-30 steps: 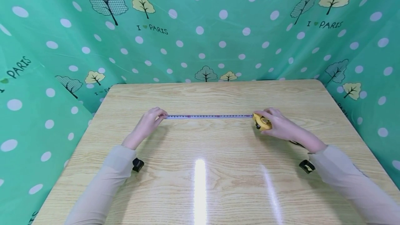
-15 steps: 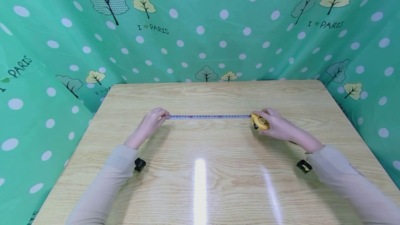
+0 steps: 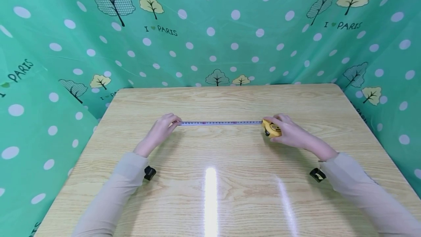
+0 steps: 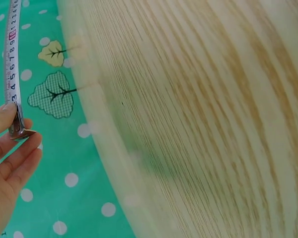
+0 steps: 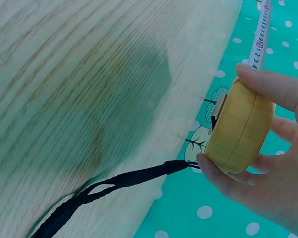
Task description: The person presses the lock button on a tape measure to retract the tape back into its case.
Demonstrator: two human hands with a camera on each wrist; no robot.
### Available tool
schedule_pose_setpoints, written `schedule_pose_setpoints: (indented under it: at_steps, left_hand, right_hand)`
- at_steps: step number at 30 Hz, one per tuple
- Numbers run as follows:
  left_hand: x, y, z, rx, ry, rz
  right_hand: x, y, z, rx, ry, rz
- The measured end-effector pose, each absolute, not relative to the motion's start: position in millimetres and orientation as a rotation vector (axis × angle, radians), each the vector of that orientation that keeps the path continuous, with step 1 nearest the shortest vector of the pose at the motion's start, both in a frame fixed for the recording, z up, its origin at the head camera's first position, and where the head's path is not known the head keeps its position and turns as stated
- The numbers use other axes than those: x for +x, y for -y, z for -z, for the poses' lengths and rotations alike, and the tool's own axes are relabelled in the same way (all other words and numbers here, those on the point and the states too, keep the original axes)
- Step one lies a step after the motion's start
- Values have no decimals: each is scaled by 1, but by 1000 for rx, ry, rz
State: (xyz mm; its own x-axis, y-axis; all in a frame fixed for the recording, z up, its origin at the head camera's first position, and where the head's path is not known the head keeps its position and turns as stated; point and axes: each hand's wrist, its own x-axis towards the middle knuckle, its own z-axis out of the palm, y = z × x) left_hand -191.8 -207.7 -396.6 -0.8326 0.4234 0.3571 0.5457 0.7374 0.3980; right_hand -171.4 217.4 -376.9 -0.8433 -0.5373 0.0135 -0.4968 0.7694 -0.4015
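A yellow tape measure (image 3: 272, 128) has its white blade (image 3: 221, 123) drawn out in a straight line between two hands. My left hand (image 3: 160, 130) pinches the blade's end between thumb and fingers. Its metal hook (image 4: 21, 134) pokes out past the thumb in the left wrist view. At the other side, my right hand (image 3: 291, 132) grips the rounded case, its thumb lying on top by the blade's mouth and the fingers around the side and below. From the case hangs a black wrist strap (image 5: 124, 178), seen in the right wrist view.
Below the hands spreads a wood-grain table (image 3: 230, 156) with bright light reflections. A green curtain (image 3: 210, 46) with dots and trees stands behind and at both sides. Small black devices (image 3: 150, 173) show beneath both sleeve cuffs.
Both hands have come a little closer together, the left moving right and the right moving left. Less blade shows between them as it runs back into the case.
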Motion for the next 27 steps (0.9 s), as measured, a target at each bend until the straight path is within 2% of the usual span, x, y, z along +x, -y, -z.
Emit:
schedule_pose_setpoints:
  at_steps: [27]
  left_hand:
    - [-194,194,399,-797,2690,747]
  right_hand:
    - [-173,-210,379,-864,-2862,623]
